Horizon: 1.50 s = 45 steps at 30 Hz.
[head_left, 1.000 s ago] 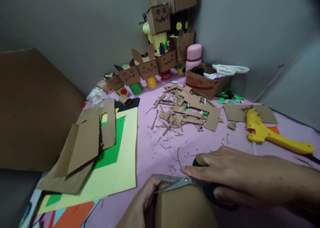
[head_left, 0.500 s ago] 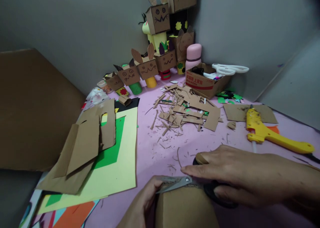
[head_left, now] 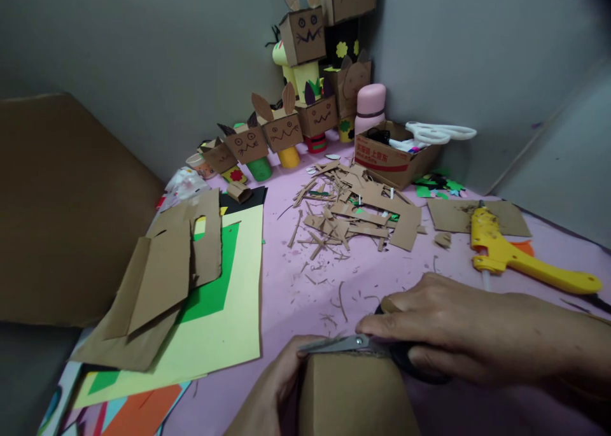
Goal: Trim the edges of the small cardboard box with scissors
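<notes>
At the bottom centre a folded cardboard box (head_left: 356, 394) lies partly out of frame. My left hand (head_left: 272, 391) grips its left side, with the fingers partly hidden. In my right hand (head_left: 443, 328) are black-handled scissors (head_left: 346, 344), their blades pointing left along the box's top edge, near my left fingertips. The blades look nearly closed over the edge. Beyond the box, a heap of cardboard scraps (head_left: 360, 200) and thin trimmings lies on the pink tabletop (head_left: 296, 309).
A yellow glue gun (head_left: 506, 251) rests at right on a cardboard piece (head_left: 449, 214). Cardboard sheets (head_left: 162, 277) lie over yellow paper (head_left: 238, 321) at left. Behind stand cardboard animal figures (head_left: 281, 130), a pink bottle (head_left: 370, 105) and a small box (head_left: 396, 156) holding white scissors (head_left: 436, 132).
The scissor blades have closed along the box edge. My right hand's fingers have drawn together and shifted slightly right; my left hand keeps its hold.
</notes>
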Each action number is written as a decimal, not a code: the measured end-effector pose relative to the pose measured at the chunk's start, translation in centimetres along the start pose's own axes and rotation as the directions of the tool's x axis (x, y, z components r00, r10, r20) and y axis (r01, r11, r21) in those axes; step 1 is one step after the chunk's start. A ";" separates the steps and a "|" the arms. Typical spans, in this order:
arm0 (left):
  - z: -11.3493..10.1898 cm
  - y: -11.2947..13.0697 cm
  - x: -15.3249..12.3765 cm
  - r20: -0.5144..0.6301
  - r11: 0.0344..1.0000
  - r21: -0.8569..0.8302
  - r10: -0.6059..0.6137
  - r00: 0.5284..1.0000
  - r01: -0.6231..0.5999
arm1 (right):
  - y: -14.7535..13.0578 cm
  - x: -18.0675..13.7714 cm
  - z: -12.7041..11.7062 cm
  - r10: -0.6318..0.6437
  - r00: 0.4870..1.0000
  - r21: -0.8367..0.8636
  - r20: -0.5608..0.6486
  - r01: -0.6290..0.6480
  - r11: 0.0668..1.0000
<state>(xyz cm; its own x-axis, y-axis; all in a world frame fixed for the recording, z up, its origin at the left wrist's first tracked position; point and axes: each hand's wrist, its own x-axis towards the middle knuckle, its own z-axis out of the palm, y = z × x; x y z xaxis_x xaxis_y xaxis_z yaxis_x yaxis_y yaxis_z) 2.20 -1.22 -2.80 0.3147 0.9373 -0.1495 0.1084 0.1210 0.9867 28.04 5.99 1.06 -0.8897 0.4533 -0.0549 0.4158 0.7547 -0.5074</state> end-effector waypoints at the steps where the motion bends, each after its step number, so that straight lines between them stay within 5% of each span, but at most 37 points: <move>1: -0.1 0.0 0.1 0.003 0.999 -0.026 -0.022 1.000 0.022 | 0.0 0.0 0.0 -0.006 1.000 0.002 -0.004 0.006 1.000; 6: -0.7 -1.3 1.9 -0.005 0.957 -0.188 -0.226 0.974 0.221 | -0.1 0.1 -0.1 0.008 1.000 0.036 0.000 -0.008 0.999; 12: -0.4 -2.5 2.5 0.043 0.923 -0.235 -0.303 0.952 0.304 | -0.1 0.0 -0.3 0.018 0.999 0.031 0.046 -0.020 0.999; 17: -0.9 -1.2 1.3 0.099 0.937 -0.222 -0.254 0.962 0.270 | 0.1 0.1 0.0 0.036 0.999 0.106 0.025 -0.039 0.994; 24: -0.5 2.0 0.9 0.032 0.980 -0.160 -0.113 0.993 0.117 | 1.0 1.2 0.6 0.130 0.979 0.494 -0.158 -0.035 0.869; 27: -0.6 2.7 0.9 0.009 0.989 -0.124 -0.073 0.997 0.074 | 2.0 1.9 1.5 0.239 0.969 0.820 -0.066 -0.084 0.567; 29: -1.0 2.6 0.7 -0.006 0.994 -0.104 -0.026 1.000 0.026 | 3.0 2.3 2.4 0.263 0.961 0.983 0.084 -0.124 0.139; 31: -1.4 2.1 0.3 -0.049 0.995 -0.097 -0.017 0.999 0.012 | 3.9 2.8 3.1 0.265 0.944 0.961 0.195 -0.129 -0.246; 34: -2.1 0.8 -0.4 -0.217 0.991 -0.109 -0.097 0.971 0.074 | 4.7 3.2 3.7 0.221 0.946 0.936 0.236 -0.161 -0.312; 37: -2.2 0.3 -0.7 -0.307 0.984 -0.162 -0.125 0.943 0.078 | 4.3 3.3 3.8 0.239 0.955 0.955 0.178 -0.109 -0.276; 39: -1.9 0.6 -0.5 -0.273 0.979 -0.199 -0.102 0.957 0.048 | 3.7 3.4 4.0 0.297 0.947 0.984 0.124 -0.079 -0.161; 43: -1.8 1.1 0.4 -0.295 0.990 -0.059 0.108 0.949 -0.131 | 2.7 3.8 4.7 0.392 0.905 0.841 -0.163 -0.080 0.535; 45: -2.2 0.6 0.7 -0.349 0.956 0.164 0.287 0.892 -0.243 | 2.7 3.9 4.9 0.394 0.855 0.657 -0.337 -0.087 0.749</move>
<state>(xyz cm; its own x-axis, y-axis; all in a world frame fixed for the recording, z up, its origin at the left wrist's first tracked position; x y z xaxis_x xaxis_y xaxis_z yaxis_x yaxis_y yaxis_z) 0.40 0.26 -2.20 -0.0168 0.9850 0.1715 0.1817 -0.1656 0.9693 24.72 7.44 -4.77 -0.5333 0.8449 0.0425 0.2650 0.2145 -0.9401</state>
